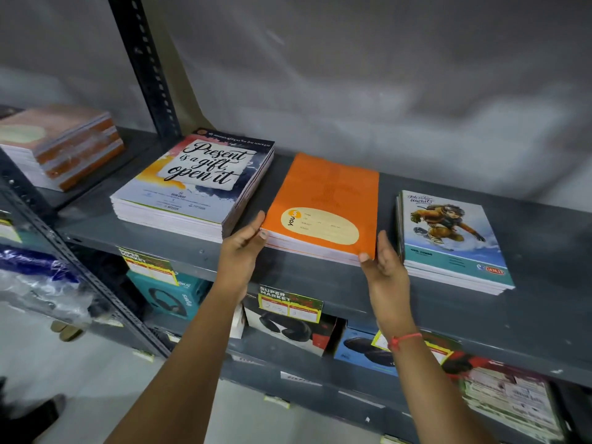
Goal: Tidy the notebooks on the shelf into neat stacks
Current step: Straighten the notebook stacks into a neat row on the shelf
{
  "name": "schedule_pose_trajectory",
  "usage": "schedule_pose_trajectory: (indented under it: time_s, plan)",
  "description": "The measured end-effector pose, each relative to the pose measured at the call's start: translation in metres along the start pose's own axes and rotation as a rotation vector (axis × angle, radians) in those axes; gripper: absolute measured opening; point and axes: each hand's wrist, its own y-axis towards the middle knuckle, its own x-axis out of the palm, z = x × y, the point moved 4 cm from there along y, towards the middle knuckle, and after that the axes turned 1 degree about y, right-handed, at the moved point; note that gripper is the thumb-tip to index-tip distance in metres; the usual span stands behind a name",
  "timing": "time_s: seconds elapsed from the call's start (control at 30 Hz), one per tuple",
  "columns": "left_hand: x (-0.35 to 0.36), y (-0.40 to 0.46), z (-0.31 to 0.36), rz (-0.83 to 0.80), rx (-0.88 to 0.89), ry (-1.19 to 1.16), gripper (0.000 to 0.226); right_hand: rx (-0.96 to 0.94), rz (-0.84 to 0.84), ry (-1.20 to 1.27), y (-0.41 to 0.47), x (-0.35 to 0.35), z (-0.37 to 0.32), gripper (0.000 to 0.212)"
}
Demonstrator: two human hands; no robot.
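Now the left hand [243, 248] and the right hand [387, 267] are apart and flat, pressing the two front corners of the orange notebook stack [323, 193] on the shelf [288, 272]. To square it well, I would push both sides evenly, keeping edges flush.

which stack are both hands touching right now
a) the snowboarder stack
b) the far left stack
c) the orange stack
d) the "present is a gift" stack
c: the left hand and the right hand press against the two near corners of the orange stack, one on each side.
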Motion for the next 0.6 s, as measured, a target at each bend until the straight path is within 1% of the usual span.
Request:
schedule_pose_trajectory:
  time_s: [0.13, 0.47, 0.6]
  plan:
    - [0.001, 0.000, 0.000, 0.026, -0.011, -0.038, 0.043, -0.032, 0.004, -0.012, -0.001, -0.001, 0.001, 0.061]
    - [0.002, 0.009, -0.008, 0.125, -0.001, -0.053, 0.037, -0.004, 0.142, -0.014, 0.004, 0.000, 0.004, 0.049]
    - [0.001, 0.013, -0.012, 0.148, 0.020, -0.053, 0.037, -0.007, 0.170, -0.014, 0.003, 0.001, 0.001, 0.046]
